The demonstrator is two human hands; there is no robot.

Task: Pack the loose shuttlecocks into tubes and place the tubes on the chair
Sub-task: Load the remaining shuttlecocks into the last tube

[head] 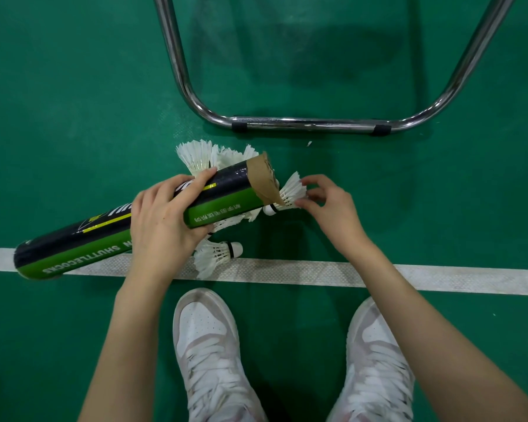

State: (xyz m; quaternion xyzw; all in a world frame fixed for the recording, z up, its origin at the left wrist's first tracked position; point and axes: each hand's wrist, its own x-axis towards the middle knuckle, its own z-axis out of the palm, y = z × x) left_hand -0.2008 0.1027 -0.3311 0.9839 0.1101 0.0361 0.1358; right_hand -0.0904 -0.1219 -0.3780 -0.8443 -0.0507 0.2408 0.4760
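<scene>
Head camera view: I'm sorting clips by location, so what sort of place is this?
Most likely an indoor badminton court: green sports flooring with a white boundary line, loose feather shuttlecocks and a shuttlecock tube on it.

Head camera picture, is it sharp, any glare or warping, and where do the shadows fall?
Head view: mostly sharp, print on the tube legible; bright glare streaks on the chair frame; wide-angle warping bends the white court line and bows the frame's legs; soft, even light, with a faint shadow on the green floor inside the frame; slight softness at the right hand holding a shuttlecock.
</scene>
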